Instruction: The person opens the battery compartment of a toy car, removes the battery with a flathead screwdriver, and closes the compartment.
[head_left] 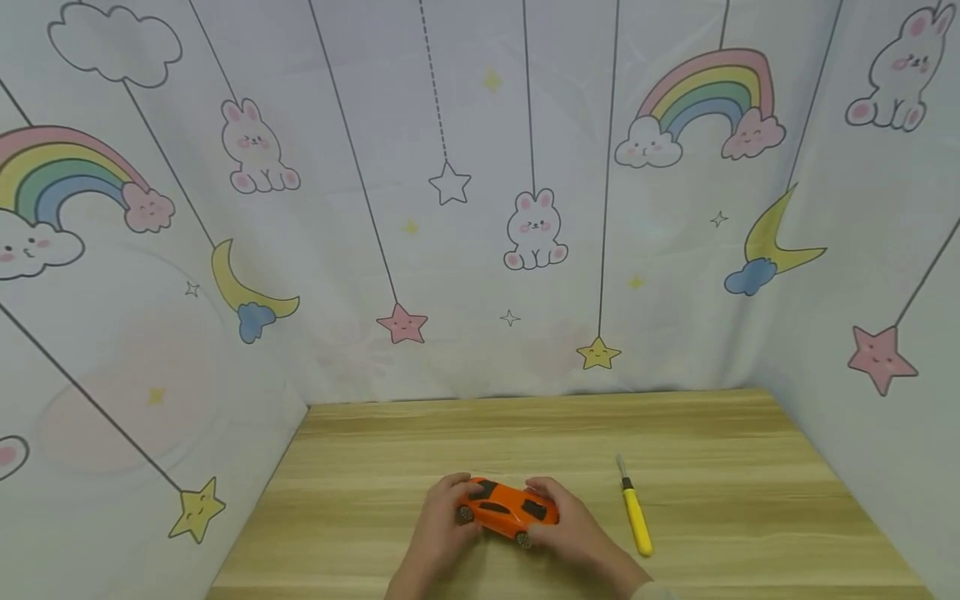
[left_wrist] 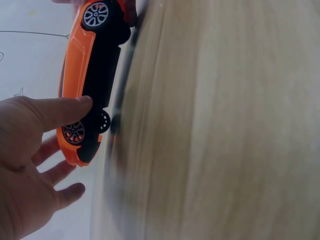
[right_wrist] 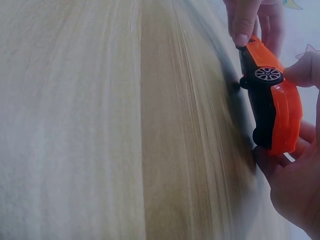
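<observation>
An orange toy car [head_left: 504,508] with black windows and a black underside is held between both hands, close over the wooden table. My left hand [head_left: 444,521] grips one end of it; in the left wrist view the thumb [left_wrist: 65,111] lies along the car's lower side by a wheel [left_wrist: 74,132], fingers behind. At the other end my right hand [head_left: 570,525] holds the car, its thumb near a wheel [right_wrist: 268,74] and fingers round the end in the right wrist view. The car is tilted, its dark underside showing in both wrist views.
A screwdriver [head_left: 636,512] with a yellow handle lies on the wooden table [head_left: 360,467], right of the right hand. White cloth walls [head_left: 465,275] printed with rabbits, stars and rainbows stand round the back and sides of the table.
</observation>
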